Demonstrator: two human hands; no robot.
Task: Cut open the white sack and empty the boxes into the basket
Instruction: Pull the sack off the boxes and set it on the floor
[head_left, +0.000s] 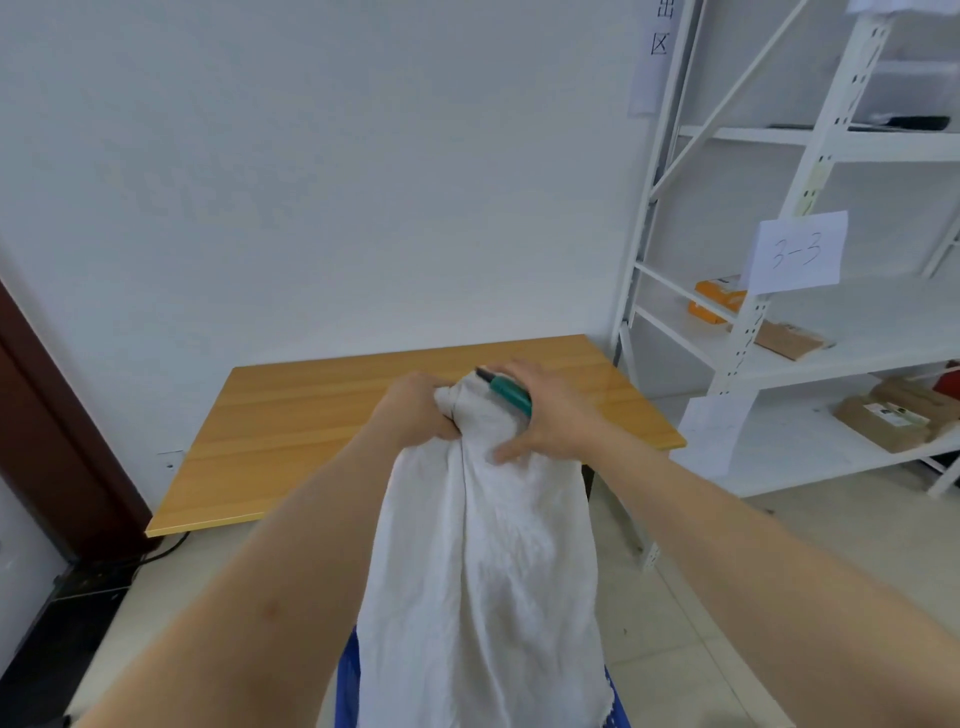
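Your left hand (415, 410) bunches the limp white cloth sack (483, 561), fingers pinching its top. Your right hand (550, 415) grips a green-handled cutter (506, 392) against it, above the blue plastic basket (347, 680), near the wooden worktop's (311, 426) front edge.

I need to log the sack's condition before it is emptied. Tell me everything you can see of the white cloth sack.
The white cloth sack looks woven, soft and creased. It hangs upright, its top bunched tight in the left hand; the right hand, which also holds a green-handled cutter, presses the gathered neck. Its lower end, frayed at one edge, drops over a blue plastic basket. No boxes show.
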